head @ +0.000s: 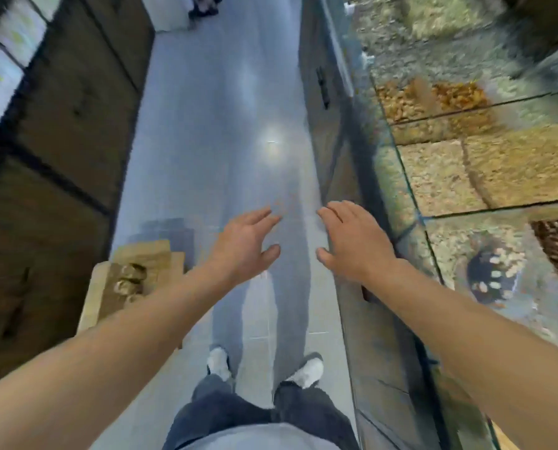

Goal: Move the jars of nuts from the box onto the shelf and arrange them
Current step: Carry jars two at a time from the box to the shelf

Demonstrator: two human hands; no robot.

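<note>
Both hands out front over the grey tiled floor point(206, 125), nothing held. Left hand point(241, 245) has a slack, empty grip, fingers spread and relaxed, thumb out. Right hand point(352, 241) likewise, fingers loosely extended, palm down, just beside the edge of the glass display case point(401, 196) on the right. Case holds compartments of loose nuts, blurred. Cardboard box point(134, 287) sits on the floor at left, near the left forearm, flaps up; jars of nuts point(129, 279) inside, lids showing, count unclear from blur. Dark wooden cabinets point(76, 108) along the left wall. White shoes point(264, 368) and dark trousers at the bottom.
</note>
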